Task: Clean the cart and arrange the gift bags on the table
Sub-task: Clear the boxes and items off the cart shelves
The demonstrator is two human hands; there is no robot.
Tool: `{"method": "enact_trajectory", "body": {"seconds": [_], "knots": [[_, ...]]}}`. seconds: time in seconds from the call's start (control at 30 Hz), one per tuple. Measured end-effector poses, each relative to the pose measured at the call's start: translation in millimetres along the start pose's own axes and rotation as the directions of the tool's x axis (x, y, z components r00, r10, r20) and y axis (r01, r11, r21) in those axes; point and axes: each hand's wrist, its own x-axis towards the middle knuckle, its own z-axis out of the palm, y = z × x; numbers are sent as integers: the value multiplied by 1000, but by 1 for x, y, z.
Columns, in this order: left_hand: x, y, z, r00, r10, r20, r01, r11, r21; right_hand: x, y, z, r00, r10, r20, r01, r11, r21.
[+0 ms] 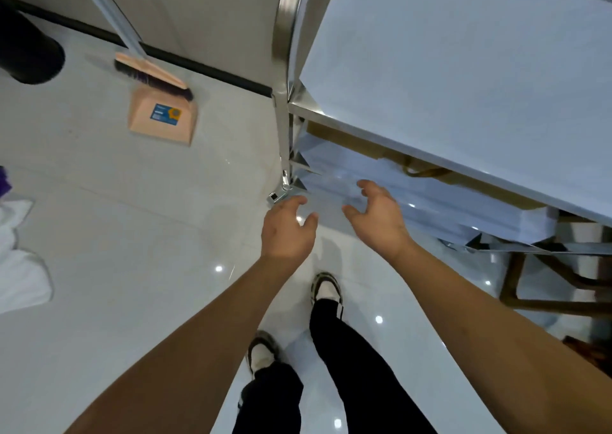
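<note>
Glossy white tiled floor (132, 235), steel cart (284, 36) at upper right with white gift bags (414, 202) stacked on its lower shelf, left hand (288, 231) and right hand (377, 215) at frame centre, fingers loosely spread, grasping nothing, peach dustpan (162, 119) and broom (149, 72) upper left

Peach dustpan (162, 119) on tiled floor (109, 221), broom (150, 72) leaning above; black cylinder (28, 53) far left.

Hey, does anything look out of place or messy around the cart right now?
Mostly tidy. The stack of white gift bags on the cart's lower shelf juts past the shelf edge toward the person. A white cloth lies crumpled on the floor at far left.
</note>
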Motion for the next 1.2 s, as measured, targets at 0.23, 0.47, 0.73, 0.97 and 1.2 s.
{"method": "enact_trajectory", "body": {"seconds": [0.23, 0.47, 0.73, 0.97, 1.2], "knots": [[85, -10, 48, 974, 210, -89, -209, 978, 14, 69, 29, 33, 943, -159, -291, 166, 986, 0], [154, 12, 78, 897, 354, -265, -392, 914, -103, 125, 38, 43, 811, -249, -530, 176, 967, -185], [181, 33, 66, 849, 351, -396, -474, 837, -275, 150, 48, 49, 627, -323, -709, 189, 946, -263], [183, 28, 61, 869, 296, -396, -463, 767, -444, 140, 61, 76, 376, -476, -795, 111, 875, -472], [172, 15, 62, 775, 409, -482, -558, 801, -217, 132, 61, 87, 269, -569, -777, 70, 817, -573]]}}
